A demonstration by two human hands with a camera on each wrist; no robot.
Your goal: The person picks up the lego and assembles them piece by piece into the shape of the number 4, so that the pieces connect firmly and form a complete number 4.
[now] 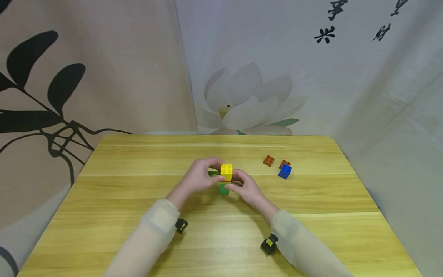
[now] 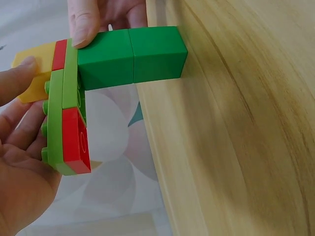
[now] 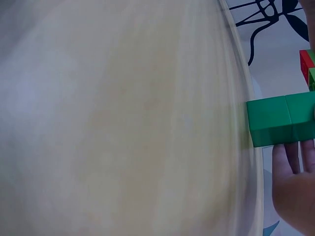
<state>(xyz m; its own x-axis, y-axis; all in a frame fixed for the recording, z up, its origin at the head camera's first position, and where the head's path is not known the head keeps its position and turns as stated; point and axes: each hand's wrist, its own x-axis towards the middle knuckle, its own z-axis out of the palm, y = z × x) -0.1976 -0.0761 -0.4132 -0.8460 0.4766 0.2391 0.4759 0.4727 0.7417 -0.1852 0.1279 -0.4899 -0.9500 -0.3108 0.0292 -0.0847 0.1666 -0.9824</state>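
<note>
Near the middle of the wooden table (image 1: 221, 240): one block assembly (image 2: 70, 69), held upright between two hands. Yellow block (image 1: 226, 170) at top, pinched by the left hand (image 1: 199, 176), thumb in front and fingers behind. Two dark green blocks (image 2: 132, 56) below, the upper gripped near its top by the right hand (image 1: 247, 187). Contact between the lowest block and the table cannot be told. To the right, well apart: two orange-brown bricks (image 1: 268, 161) and one blue block (image 1: 285, 172), the latter partly covering one of them.

Risks, as judged: the lime side arm (image 2: 55, 113) could be prised loose if pressed from above, as no support is seen under its outer end. The narrow tower could be tipped or split at a joint if pushed unevenly by the two hands.

By view: the red brick (image 2: 74, 142) under the arm, its hollow underside exposed, is shown by the left wrist camera but hidden from the head camera. The loose pieces are shown by the head camera alone.
</note>
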